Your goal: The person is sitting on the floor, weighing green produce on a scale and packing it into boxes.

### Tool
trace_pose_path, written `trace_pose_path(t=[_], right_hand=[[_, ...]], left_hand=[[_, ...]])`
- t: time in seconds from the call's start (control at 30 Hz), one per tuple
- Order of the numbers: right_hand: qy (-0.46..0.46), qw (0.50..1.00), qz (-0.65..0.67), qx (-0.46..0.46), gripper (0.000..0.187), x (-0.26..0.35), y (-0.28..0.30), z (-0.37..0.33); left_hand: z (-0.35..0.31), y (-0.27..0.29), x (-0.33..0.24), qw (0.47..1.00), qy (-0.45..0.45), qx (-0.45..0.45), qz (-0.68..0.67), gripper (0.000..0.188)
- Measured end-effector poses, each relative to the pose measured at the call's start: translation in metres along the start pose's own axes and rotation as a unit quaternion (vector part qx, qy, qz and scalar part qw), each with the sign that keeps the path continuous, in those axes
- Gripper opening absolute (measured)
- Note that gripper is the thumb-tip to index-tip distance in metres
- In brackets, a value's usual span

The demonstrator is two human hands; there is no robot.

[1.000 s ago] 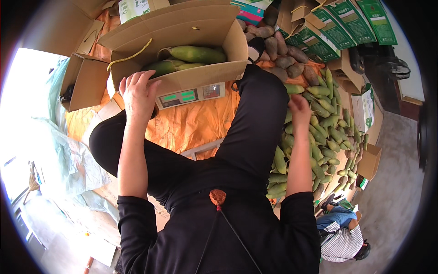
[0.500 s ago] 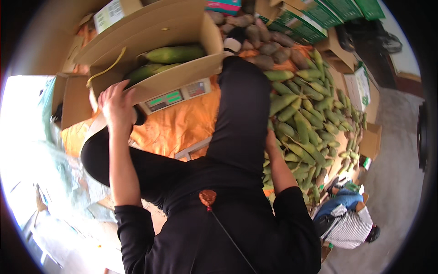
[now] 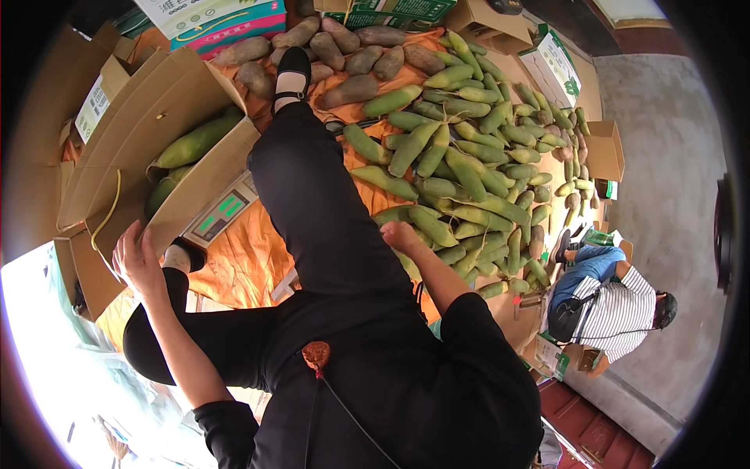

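Observation:
My left hand [image 3: 137,261] has its fingers apart and holds nothing, beside the near left end of an open cardboard box [image 3: 199,176]. In that box lie large green radishes [image 3: 191,146]. The box rests on a digital scale [image 3: 226,209] with a lit green display. My right hand [image 3: 400,236] is just right of my thigh, at the left edge of a big heap of green radishes [image 3: 469,168]. Its fingers point down and are hidden, so whether it grips a radish does not show.
Beyond my foot lie brownish-purple tubers [image 3: 355,90] on an orange sheet [image 3: 234,258]. Printed cartons [image 3: 234,27] stand at the back. To the right, a person in a striped shirt [image 3: 617,313] sits low beside a grey floor [image 3: 664,195].
My view has swung right, so the box and scale sit further left and more of the heap shows. My left hand has come off the box's edge. The right hand shows more fully.

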State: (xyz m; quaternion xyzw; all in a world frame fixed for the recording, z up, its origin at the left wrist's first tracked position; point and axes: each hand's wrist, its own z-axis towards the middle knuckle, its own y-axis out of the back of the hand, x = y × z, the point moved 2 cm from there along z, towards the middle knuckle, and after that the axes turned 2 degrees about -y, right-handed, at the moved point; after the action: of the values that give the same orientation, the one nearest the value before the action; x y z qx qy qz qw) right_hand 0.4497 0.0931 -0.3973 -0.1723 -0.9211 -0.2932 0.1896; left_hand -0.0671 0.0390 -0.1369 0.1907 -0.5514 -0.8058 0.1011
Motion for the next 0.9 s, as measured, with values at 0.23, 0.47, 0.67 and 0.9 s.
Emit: trace_pose_path(t=[0.23, 0.47, 0.67, 0.9], right_hand=[[-0.064, 0.950, 0.212, -0.222, 0.031, -0.018, 0.064, 0.028], [-0.158, 0.862, 0.330, -0.350, 0.051, -0.001, 0.097, 0.086], [-0.168, 0.812, 0.453, -0.328, 0.065, -0.012, 0.114, 0.112], [-0.290, 0.845, 0.343, -0.291, 0.039, -0.051, 0.126, 0.140]], left_hand=[[0.005, -0.007, -0.003, 1.000, -0.018, -0.023, -0.006, 0.019], [0.001, 0.000, -0.003, 0.999, -0.017, -0.035, 0.010, 0.018], [0.007, -0.002, -0.018, 0.999, 0.008, -0.030, -0.016, 0.017], [0.011, -0.001, -0.015, 0.998, 0.033, -0.031, -0.032, 0.015]])
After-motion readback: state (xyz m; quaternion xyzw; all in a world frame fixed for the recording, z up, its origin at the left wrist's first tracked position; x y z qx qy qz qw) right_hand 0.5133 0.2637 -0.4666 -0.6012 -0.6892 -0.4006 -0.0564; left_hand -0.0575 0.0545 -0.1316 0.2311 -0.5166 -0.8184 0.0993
